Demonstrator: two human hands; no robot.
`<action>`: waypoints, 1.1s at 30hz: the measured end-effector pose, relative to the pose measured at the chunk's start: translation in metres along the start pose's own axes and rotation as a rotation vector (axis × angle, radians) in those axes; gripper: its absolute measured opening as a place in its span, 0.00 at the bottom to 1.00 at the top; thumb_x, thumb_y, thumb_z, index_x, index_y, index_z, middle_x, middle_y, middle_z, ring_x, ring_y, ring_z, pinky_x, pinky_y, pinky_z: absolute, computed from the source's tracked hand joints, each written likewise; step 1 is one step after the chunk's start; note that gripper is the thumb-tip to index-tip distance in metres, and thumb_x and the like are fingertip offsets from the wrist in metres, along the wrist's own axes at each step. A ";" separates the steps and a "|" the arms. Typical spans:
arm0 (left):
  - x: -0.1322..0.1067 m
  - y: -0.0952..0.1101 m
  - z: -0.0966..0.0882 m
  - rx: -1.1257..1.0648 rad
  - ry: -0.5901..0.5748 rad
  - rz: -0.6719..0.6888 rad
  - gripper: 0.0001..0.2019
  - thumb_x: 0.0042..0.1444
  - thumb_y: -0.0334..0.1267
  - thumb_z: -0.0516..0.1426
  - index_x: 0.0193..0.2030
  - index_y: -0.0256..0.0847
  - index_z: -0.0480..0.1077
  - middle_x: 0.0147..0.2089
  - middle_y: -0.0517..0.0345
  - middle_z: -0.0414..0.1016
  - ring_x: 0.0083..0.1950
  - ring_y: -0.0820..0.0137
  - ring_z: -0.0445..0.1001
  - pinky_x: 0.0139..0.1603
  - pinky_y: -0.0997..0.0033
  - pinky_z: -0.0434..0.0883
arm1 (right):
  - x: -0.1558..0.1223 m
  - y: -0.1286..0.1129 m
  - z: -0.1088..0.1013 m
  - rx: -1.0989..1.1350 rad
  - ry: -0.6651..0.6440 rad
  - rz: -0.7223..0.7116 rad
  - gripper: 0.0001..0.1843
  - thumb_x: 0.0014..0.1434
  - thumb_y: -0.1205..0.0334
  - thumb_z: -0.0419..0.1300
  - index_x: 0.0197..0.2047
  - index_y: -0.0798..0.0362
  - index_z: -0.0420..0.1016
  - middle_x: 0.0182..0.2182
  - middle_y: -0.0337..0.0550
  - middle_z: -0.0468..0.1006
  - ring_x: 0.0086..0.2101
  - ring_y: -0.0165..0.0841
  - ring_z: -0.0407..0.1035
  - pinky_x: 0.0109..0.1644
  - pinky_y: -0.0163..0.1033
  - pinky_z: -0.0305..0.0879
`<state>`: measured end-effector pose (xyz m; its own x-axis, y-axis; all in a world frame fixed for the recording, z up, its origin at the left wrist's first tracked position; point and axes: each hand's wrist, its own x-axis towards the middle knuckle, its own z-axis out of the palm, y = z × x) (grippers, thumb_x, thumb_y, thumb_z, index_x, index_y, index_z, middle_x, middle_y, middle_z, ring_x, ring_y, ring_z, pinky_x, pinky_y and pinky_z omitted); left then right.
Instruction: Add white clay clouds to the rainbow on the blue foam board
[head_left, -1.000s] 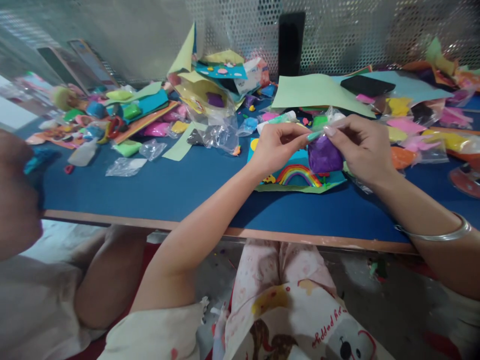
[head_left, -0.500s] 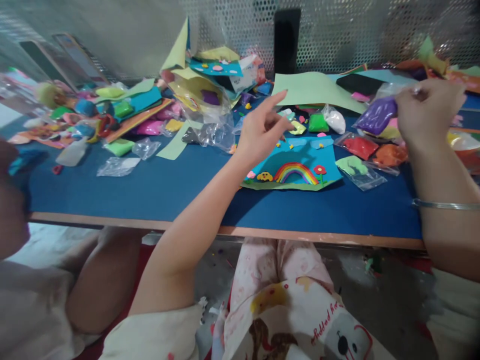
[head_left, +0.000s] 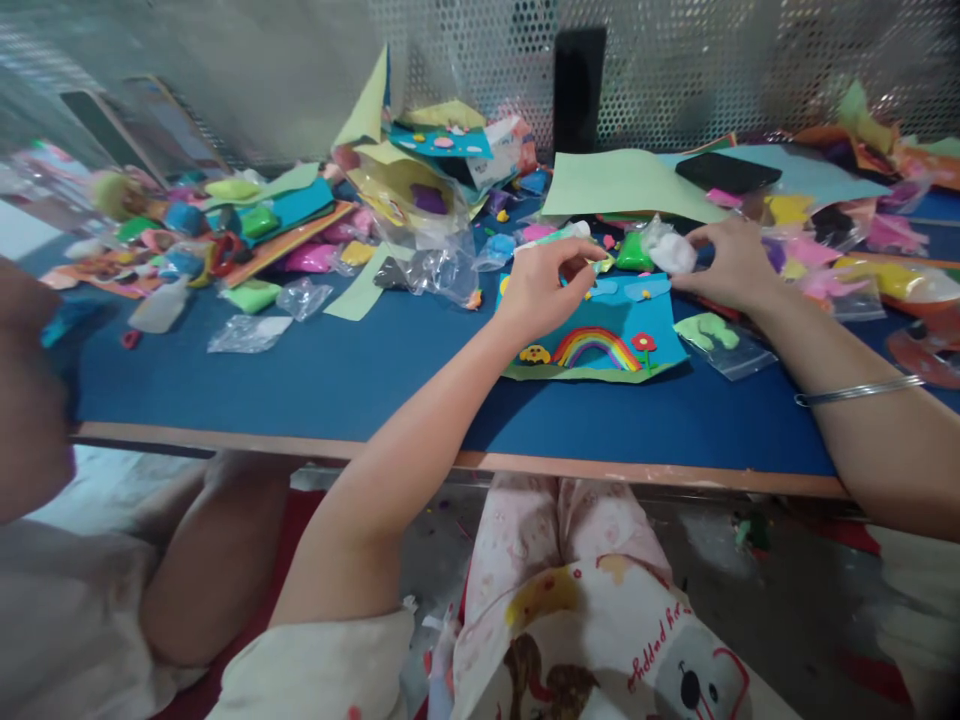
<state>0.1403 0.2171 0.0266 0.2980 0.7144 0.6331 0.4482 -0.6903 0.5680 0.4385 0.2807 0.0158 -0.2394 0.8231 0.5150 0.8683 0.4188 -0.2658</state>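
Note:
My left hand (head_left: 544, 288) hovers over the top edge of a blue craft card (head_left: 660, 335) that bears a clay rainbow (head_left: 596, 345), a red flower and a small yellow car. Its thumb and forefinger are pinched together beside a small yellow-green piece (head_left: 602, 263); whether they hold it is unclear. My right hand (head_left: 733, 265), with a silver bangle on the wrist, reaches past the card. Its fingertips close on a small bag of white clay (head_left: 670, 251). A bag of green clay (head_left: 635, 250) lies just left of the white one. A bit of purple clay (head_left: 772, 252) shows behind my right hand.
The blue table (head_left: 337, 370) is strewn with clay bags, foam scraps and paper sheets at the back. A light green bag (head_left: 709, 332) lies right of the card. A black phone (head_left: 726, 172) rests on paper. Another person's arm (head_left: 217, 560) and shoulder are at the lower left.
My right hand carried the purple clay bag off to the right, let it go and came back onto the white clay bag. My left hand opened, then curled down over the card.

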 end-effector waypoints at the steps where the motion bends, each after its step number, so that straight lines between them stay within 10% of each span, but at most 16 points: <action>1: 0.000 0.001 0.000 0.017 -0.003 0.014 0.12 0.60 0.35 0.55 0.47 0.39 0.78 0.36 0.55 0.83 0.36 0.69 0.79 0.41 0.68 0.76 | -0.002 -0.006 -0.005 -0.054 0.016 0.028 0.23 0.43 0.67 0.72 0.44 0.57 0.73 0.44 0.60 0.76 0.47 0.49 0.68 0.53 0.51 0.61; 10: -0.003 0.014 -0.006 0.028 -0.049 0.159 0.17 0.69 0.42 0.51 0.55 0.41 0.77 0.51 0.51 0.82 0.50 0.67 0.80 0.46 0.68 0.77 | -0.030 -0.087 -0.034 -0.001 0.093 -0.184 0.29 0.49 0.67 0.62 0.55 0.51 0.59 0.54 0.60 0.71 0.54 0.48 0.67 0.60 0.49 0.64; 18: -0.004 0.017 -0.004 0.035 0.014 0.193 0.15 0.68 0.41 0.53 0.49 0.46 0.81 0.46 0.56 0.81 0.46 0.67 0.79 0.44 0.65 0.77 | -0.034 -0.099 -0.038 0.051 -0.013 -0.170 0.29 0.48 0.67 0.62 0.53 0.48 0.59 0.52 0.54 0.73 0.48 0.44 0.70 0.54 0.46 0.68; 33: -0.004 0.015 -0.003 0.196 0.035 0.215 0.28 0.64 0.67 0.51 0.42 0.44 0.76 0.37 0.56 0.73 0.33 0.71 0.72 0.35 0.66 0.69 | -0.042 -0.117 -0.044 0.032 -0.090 -0.157 0.24 0.59 0.57 0.63 0.57 0.47 0.64 0.57 0.55 0.74 0.57 0.53 0.70 0.57 0.54 0.67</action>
<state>0.1428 0.2038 0.0341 0.3759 0.5477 0.7475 0.5336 -0.7874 0.3086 0.3664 0.1805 0.0609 -0.4105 0.7768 0.4775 0.8032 0.5559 -0.2140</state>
